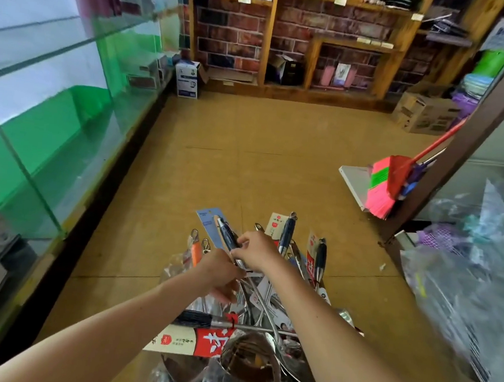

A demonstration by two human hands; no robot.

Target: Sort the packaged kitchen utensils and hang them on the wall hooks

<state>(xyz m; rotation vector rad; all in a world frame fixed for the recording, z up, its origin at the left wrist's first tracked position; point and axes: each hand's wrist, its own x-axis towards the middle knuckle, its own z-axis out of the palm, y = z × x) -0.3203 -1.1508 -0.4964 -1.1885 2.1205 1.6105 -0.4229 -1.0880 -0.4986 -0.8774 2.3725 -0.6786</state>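
You stand over a tan floor (262, 161) that fills the middle of the room, marked by thin seams. Along your left runs a long glass display case (39, 114) with green lining inside and a dark base. At the far end, wooden shelving (286, 43) backed with a brick pattern spans the wall, with small boxed goods on its ledges. To your right, a heap of plastic-wrapped goods (463, 283) is piled against a brown post. Beyond it a printed cardboard box (425, 114) sits on the floor near the shelving. A broom (383, 186) with pink and green bristles and a red handle leans on that post, its head beside a white board. A small white box (187, 78) stands in the far left corner, between the case and the shelving.

Directly below you lies the pile of packaged utensils (265, 312): steel ladles and spoons with card tags, handles pointing away from you, and a red and white card sleeve (190, 341) across the near side. Your right hand (255, 248) pinches the dark grip of a blue-handled utensil (226, 234) on a pale blue card, which is raised above the pile. Your left hand (220, 274), touching the right, has its fingers curled round that utensil's steel shaft just below.
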